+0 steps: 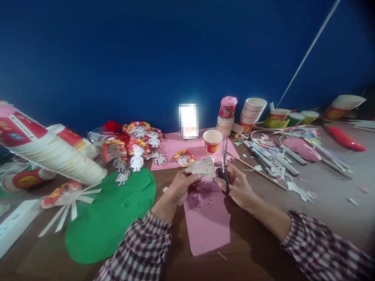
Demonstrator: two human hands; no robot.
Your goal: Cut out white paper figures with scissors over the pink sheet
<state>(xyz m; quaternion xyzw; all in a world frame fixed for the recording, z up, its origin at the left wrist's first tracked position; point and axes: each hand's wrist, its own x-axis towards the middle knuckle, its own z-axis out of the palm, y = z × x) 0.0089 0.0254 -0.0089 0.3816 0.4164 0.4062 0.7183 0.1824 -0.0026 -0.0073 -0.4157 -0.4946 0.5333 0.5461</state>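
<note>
My left hand [181, 186] is closed on a piece of pale paper [205, 168] with a drawn outline on it. Black-handled scissors [224, 171] are in my right hand [236, 185], their blades pointing up and away beside the paper's right edge. Whether the blades touch the paper I cannot tell. Under both hands lies a sheet of pink paper [208, 230] with dark marks near its top. Just beyond the hands stands a red and white paper cup [213, 141]. A cut-out face ringed in red and yellow [184, 158] lies behind my left hand.
A green paper shape [111, 218] and several paper cut-out figures [136, 158] are on the left. Stacked paper cups [58, 148] lean at far left; more cup stacks [253, 113] stand behind. Pens [263, 156], a wooden stick [260, 171] and paper scraps [297, 190] lie right.
</note>
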